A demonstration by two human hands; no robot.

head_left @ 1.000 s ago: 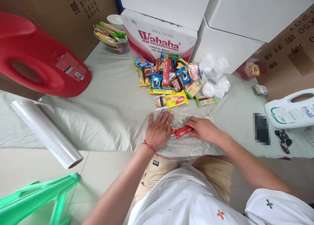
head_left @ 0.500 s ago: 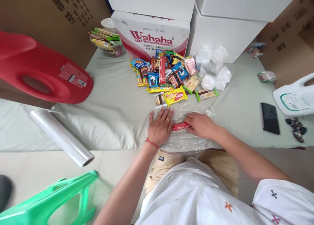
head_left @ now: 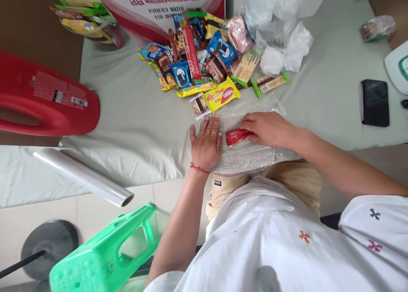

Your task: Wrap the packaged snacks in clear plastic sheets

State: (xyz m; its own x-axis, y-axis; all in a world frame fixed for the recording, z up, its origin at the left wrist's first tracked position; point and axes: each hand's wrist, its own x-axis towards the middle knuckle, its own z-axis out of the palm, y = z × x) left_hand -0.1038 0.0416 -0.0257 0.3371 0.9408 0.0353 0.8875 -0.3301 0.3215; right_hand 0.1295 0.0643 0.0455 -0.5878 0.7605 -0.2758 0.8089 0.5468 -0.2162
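Observation:
My right hand point(head_left: 266, 128) is closed on a red-wrapped snack bar point(head_left: 236, 136), its fingers over the right end. The bar lies on a sheet of clear plastic film point(head_left: 251, 158) near the table's front edge. My left hand point(head_left: 206, 142) rests flat, fingers stretched out, at the film's left side, just left of the bar. Beyond the fingertips lie a yellow snack packet point(head_left: 222, 95) and a small clear-wrapped biscuit point(head_left: 200, 105). Behind them is a pile of packaged snacks point(head_left: 197, 58), with a long red bar on top.
Crumpled clear plastic point(head_left: 283, 41) sits behind right. A roll of plastic film point(head_left: 83, 177) overhangs the front edge at left, near a red jug point(head_left: 63, 100). A black phone point(head_left: 375, 103) lies at right. A green stool point(head_left: 108, 249) stands below.
The view has shifted forward and tilted. The red bar has turned slightly within my right hand's grip, and more of its side shows. My left hand stays flat.

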